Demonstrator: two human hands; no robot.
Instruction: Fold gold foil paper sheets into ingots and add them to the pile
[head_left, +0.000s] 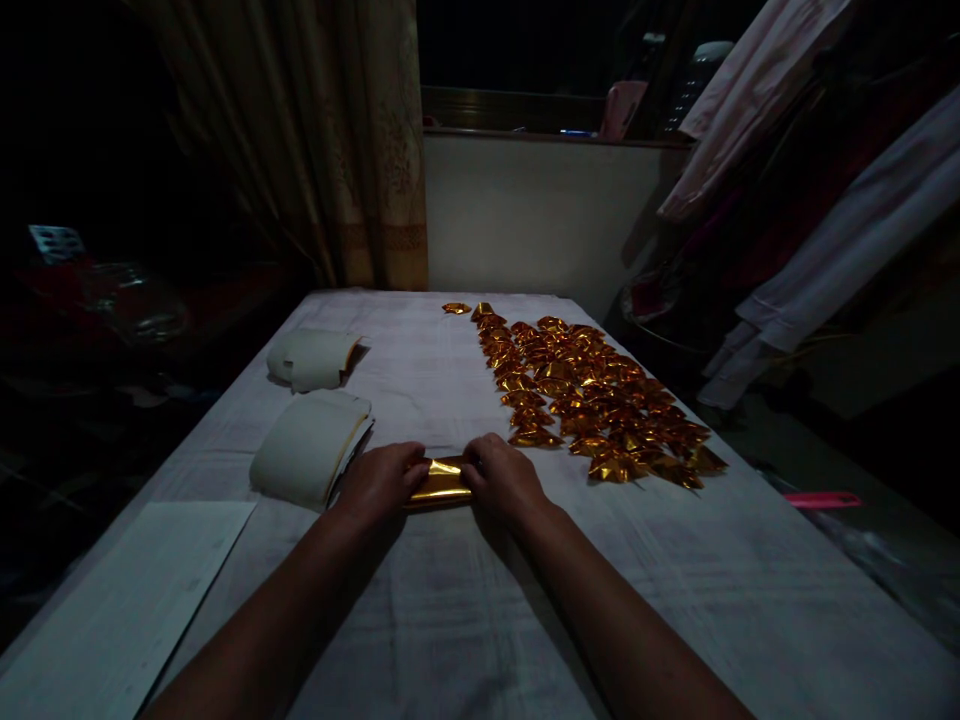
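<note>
Gripping opposite ends, left hand and right hand clamp a gold foil strip, its face plain and shiny.

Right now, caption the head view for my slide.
Left hand and right hand hold gold foil on a pale cloth, near many shiny gold pieces.

A folded, shiny gold foil strip lies crosswise, its ends under the fingers.

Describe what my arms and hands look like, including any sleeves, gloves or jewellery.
Your left hand and right hand wear no gloves. Both forearms are bare as far as they show, with no sleeve, watch or bracelet visible. It's too dim to rule out rings.
</note>
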